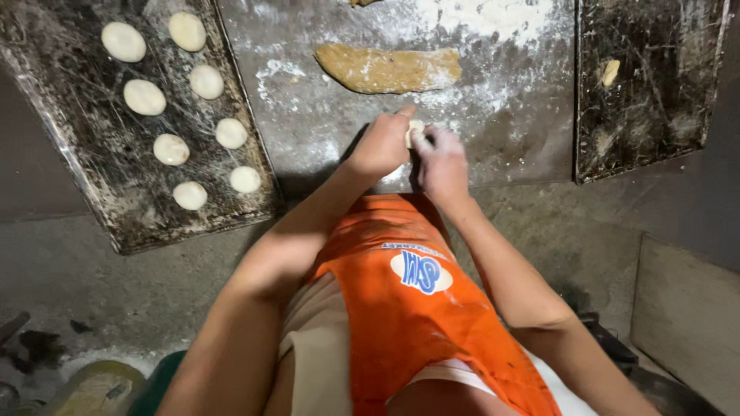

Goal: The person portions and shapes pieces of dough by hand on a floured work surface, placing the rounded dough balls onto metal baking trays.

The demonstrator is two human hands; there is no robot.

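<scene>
I am cupping a small pale dough piece (415,132) between both hands at the near edge of the floured board (324,131). My left hand (381,145) is curling loosely around it, my right hand (441,162) pressing against it, fingers half closed. Beyond the piece, mid-board, a long dough roll (389,69) is lying. Left of the board, a dark tray (85,192) is carrying round dough balls (171,149).

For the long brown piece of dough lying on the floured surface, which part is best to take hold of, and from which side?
Probably best near the middle of the long brown dough, with fingers coming from above over both long edges. It lies flat and stretched sideways, and looks soft, so lifting by one end may make it sag or tear. Its wider right half is the firmer place. Both hands, left hand and right hand, are busy now.
</scene>
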